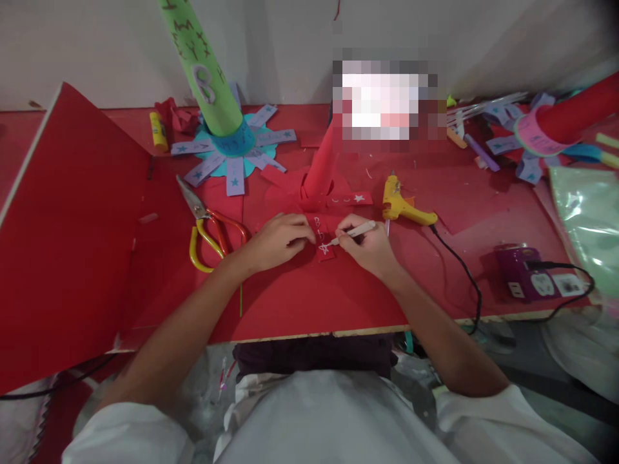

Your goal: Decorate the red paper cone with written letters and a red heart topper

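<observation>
Red strip (321, 240) against loosely unclosed left hand (283, 241), right hand (371, 248) clamped on white pen (358, 229), red cone (323, 164) seemingly inside collar (304, 185).

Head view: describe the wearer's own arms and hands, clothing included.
The left sleeve and right sleeve are white and loose, with soft folds and no visible markings, matching the white shirt. Both leave the forearms bare. The left hand and right hand are ungloved, and no watch or bracelet shows at either wrist.
</observation>
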`<action>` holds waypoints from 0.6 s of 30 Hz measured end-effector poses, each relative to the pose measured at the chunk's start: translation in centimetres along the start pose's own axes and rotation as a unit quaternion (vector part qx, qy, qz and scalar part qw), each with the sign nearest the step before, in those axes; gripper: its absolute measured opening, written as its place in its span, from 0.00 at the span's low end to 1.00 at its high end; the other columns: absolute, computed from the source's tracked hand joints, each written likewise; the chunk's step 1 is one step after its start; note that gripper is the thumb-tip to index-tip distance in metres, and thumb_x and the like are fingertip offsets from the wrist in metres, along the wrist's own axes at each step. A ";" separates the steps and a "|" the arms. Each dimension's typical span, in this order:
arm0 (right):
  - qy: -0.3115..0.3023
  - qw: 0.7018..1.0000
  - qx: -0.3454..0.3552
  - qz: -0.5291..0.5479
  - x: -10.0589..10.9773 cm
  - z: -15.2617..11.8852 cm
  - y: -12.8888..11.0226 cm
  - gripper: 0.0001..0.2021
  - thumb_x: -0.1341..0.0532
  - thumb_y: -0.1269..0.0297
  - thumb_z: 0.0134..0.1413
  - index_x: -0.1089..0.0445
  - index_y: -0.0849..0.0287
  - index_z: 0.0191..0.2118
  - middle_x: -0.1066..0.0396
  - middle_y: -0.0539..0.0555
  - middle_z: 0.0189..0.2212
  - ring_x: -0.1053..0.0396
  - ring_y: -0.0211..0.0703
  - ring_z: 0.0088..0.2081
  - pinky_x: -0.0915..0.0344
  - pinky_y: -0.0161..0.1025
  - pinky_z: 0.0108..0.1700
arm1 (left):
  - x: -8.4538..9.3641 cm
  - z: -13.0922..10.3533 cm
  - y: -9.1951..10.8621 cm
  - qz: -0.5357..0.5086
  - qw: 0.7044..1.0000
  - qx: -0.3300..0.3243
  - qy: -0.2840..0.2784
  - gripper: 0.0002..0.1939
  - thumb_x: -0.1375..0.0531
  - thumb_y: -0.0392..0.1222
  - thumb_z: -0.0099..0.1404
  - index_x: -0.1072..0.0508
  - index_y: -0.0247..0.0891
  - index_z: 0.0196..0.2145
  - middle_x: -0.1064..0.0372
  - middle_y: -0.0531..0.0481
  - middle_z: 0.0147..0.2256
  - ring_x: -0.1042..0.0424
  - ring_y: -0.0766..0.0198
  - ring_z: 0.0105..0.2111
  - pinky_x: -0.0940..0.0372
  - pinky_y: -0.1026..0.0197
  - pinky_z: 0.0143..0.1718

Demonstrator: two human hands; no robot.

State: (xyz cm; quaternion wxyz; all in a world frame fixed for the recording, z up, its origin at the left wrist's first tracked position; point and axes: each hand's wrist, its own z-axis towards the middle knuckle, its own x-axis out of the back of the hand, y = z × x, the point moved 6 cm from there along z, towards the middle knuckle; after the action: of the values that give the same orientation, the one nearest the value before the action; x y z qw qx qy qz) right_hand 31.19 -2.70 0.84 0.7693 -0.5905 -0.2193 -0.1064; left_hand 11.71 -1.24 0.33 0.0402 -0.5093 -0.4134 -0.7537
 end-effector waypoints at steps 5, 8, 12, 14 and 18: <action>-0.015 1.000 -0.003 0.008 -0.2 0.0 -0.2 0.08 0.37 0.62 0.60 0.29 0.55 0.29 0.33 0.46 0.21 0.41 0.36 0.24 0.43 0.38 0.30 | -0.1 0.0 -0.1 0.000 1.000 0.004 -0.007 0.16 0.44 0.29 0.69 0.18 0.41 0.44 0.22 0.46 0.47 0.23 0.57 0.49 0.34 0.54 0.54; -0.031 0.999 0.001 0.015 -0.3 -0.1 -0.4 0.08 0.37 0.62 0.61 0.29 0.55 0.30 0.33 0.46 0.22 0.41 0.36 0.24 0.42 0.38 0.30 | -0.1 0.0 -0.1 0.004 1.000 0.003 -0.004 0.16 0.44 0.29 0.69 0.18 0.41 0.44 0.22 0.46 0.47 0.23 0.57 0.49 0.35 0.54 0.52; -0.024 0.999 -0.005 0.036 -0.2 -0.1 -0.3 0.09 0.37 0.61 0.62 0.28 0.55 0.30 0.32 0.46 0.22 0.39 0.37 0.24 0.42 0.38 0.29 | 0.0 0.0 0.0 0.004 1.000 0.002 -0.005 0.16 0.45 0.29 0.69 0.18 0.41 0.44 0.22 0.46 0.47 0.23 0.56 0.49 0.36 0.53 0.51; -0.011 0.999 -0.013 0.043 0.0 -0.1 -0.1 0.09 0.38 0.61 0.62 0.29 0.55 0.30 0.31 0.47 0.22 0.37 0.37 0.24 0.42 0.38 0.29 | 0.0 0.0 0.0 0.003 1.000 0.005 -0.009 0.16 0.44 0.29 0.69 0.18 0.41 0.44 0.22 0.46 0.47 0.23 0.56 0.49 0.36 0.53 0.52; -0.041 0.998 -0.019 0.052 -0.4 -0.1 -0.1 0.10 0.37 0.58 0.64 0.28 0.55 0.32 0.31 0.47 0.22 0.36 0.38 0.25 0.41 0.38 0.29 | 0.1 0.1 0.0 0.003 1.000 0.012 -0.011 0.16 0.44 0.29 0.69 0.18 0.41 0.44 0.22 0.46 0.47 0.23 0.57 0.49 0.36 0.54 0.51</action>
State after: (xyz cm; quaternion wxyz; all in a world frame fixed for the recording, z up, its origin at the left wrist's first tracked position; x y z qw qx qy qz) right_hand 30.82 -2.87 0.71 0.7532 -0.6191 -0.2174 -0.0462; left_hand 11.75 -1.18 0.39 0.0438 -0.5185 -0.4212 -0.7429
